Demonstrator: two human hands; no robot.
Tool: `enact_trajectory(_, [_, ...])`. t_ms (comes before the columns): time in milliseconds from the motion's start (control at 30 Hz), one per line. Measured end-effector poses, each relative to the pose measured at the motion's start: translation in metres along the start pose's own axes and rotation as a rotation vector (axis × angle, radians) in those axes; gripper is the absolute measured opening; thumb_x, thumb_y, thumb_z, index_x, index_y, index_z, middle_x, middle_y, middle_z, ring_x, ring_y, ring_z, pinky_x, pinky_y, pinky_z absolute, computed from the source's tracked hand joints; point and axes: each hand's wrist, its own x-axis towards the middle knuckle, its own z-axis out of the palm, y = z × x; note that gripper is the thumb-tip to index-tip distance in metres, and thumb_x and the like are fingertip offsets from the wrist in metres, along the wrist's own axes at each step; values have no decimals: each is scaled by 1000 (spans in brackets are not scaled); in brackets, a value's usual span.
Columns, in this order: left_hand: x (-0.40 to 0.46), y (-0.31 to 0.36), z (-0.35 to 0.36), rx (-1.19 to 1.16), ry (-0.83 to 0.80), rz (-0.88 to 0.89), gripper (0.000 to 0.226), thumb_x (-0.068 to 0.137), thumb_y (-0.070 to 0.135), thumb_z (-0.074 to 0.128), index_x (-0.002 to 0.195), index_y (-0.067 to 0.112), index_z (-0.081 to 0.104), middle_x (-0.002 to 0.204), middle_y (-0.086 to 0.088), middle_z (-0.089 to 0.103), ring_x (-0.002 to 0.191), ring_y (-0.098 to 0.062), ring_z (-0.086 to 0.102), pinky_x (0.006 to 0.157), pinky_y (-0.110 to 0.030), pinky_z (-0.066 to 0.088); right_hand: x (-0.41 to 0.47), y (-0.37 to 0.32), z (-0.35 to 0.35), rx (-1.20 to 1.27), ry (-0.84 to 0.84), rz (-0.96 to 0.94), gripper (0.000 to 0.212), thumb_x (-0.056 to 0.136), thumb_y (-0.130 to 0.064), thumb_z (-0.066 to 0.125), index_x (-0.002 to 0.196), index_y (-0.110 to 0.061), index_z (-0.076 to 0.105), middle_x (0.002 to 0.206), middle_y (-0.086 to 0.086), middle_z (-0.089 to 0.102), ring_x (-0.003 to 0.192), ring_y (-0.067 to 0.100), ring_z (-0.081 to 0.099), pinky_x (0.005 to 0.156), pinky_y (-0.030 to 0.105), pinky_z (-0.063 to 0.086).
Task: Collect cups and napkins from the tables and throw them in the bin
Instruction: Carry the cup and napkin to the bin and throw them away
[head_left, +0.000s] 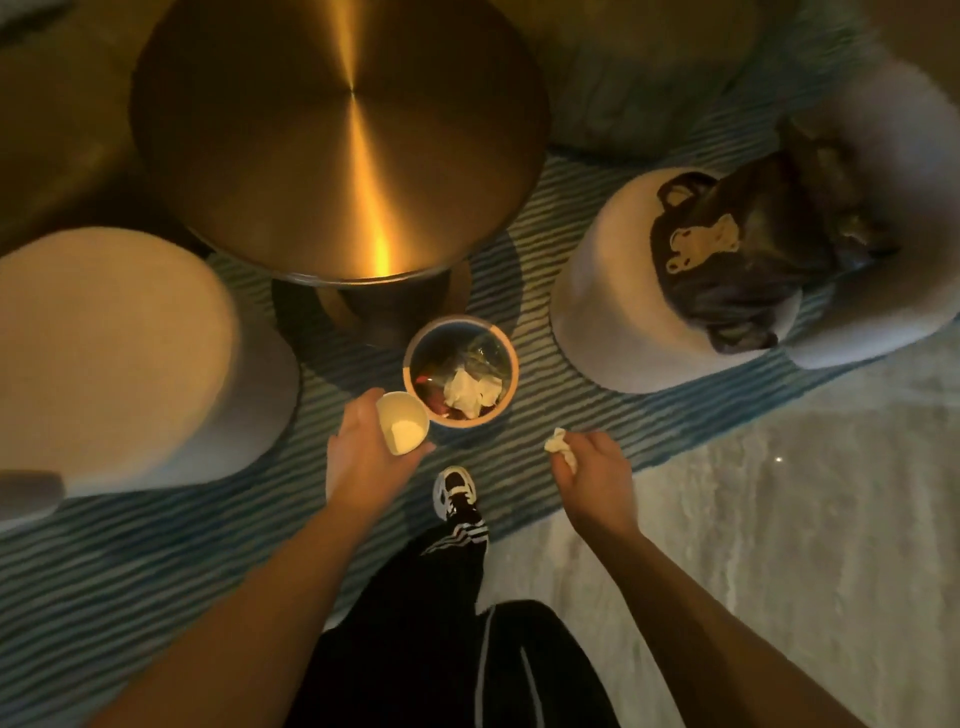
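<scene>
**Head view: cup and napkin held beside the bin**

No readable writing is seen; only a pale bear-like figure is printed on the dark bag (737, 254), and white stripes run along the dark trousers (457, 623) and the shoe (454, 491).

A white paper cup (401, 422) is gripped by the left hand (363, 447), the fingers curled round its wall, its open mouth turned up; its rim is seen just at the near-left edge of the bin (511, 374). A crumpled napkin (561, 447) is pinched by the closed fingers of the right hand (592, 467), near the bin on its right side but apart from it.

The small round bin is standing on the striped blue rug (156, 545), just in front of the base of the round brushed-metal table (340, 135). Crumpled white paper and other waste are already lying inside it.

A pale round stool (114, 353) is placed at the left and another stool (602, 312), carrying the bag, at the right. Between them an open strip of rug is left around the bin. A pale shaggy carpet (779, 519) borders the rug on the right
</scene>
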Motion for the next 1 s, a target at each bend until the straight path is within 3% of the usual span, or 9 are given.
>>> enact_trajectory(167, [41, 25, 39, -36, 59, -58, 81, 62, 47, 81, 126, 23, 38, 122, -4, 50, 104, -26, 54, 83, -43, 46, 79, 14, -12, 20, -64, -34, 28, 92, -31, 45, 101, -14, 64, 97, 6, 58, 94, 24, 51, 79, 34, 38])
enact_trajectory(300, [83, 30, 73, -42, 66, -150, 82, 61, 49, 78, 127, 27, 34, 122, -2, 50, 101, -25, 53, 83, -40, 40, 131, 17, 2, -97, -60, -183, 15, 91, -20, 56, 91, -8, 65, 88, 11, 60, 82, 26, 54, 70, 28, 34])
enact_trajectory(433, [117, 18, 118, -48, 66, -239, 82, 63, 47, 79, 128, 22, 36, 118, -2, 52, 101, -24, 54, 82, -39, 36, 183, 18, 33, -129, -138, -271, 20, 90, -24, 58, 99, -8, 65, 95, 9, 62, 87, 22, 56, 77, 33, 45])
enact_trajectory(533, [131, 4, 148, -47, 92, -271, 94, 59, 45, 84, 134, 18, 34, 119, -6, 53, 104, -26, 55, 83, -43, 42, 223, 19, 66, -139, -206, -321, 21, 90, -25, 58, 99, -8, 65, 99, 10, 65, 93, 24, 58, 81, 35, 46])
enact_trajectory(700, [132, -20, 175, -150, 123, -295, 104, 60, 44, 84, 142, 26, 22, 133, -9, 49, 116, -28, 52, 84, -38, 43, 273, 17, 120, -176, -228, -372, 21, 93, -29, 52, 101, -15, 65, 100, 4, 65, 91, 17, 59, 83, 34, 50])
enact_trajectory(833, [121, -34, 180, -129, 110, -352, 98, 73, 51, 72, 148, 22, 16, 147, -7, 36, 132, -22, 36, 104, -44, 37, 288, 16, 152, -178, -240, -394, 24, 93, -34, 51, 105, -16, 62, 106, 4, 63, 100, 20, 58, 86, 38, 51])
enact_trajectory(1000, [103, -32, 159, -113, 112, -448, 97, 76, 57, 64, 150, 26, 8, 151, -4, 30, 135, -24, 34, 106, -48, 35, 285, 13, 149, -94, -309, -339, 65, 86, -38, 64, 140, -14, 39, 143, 8, 44, 131, 24, 43, 102, 45, 43])
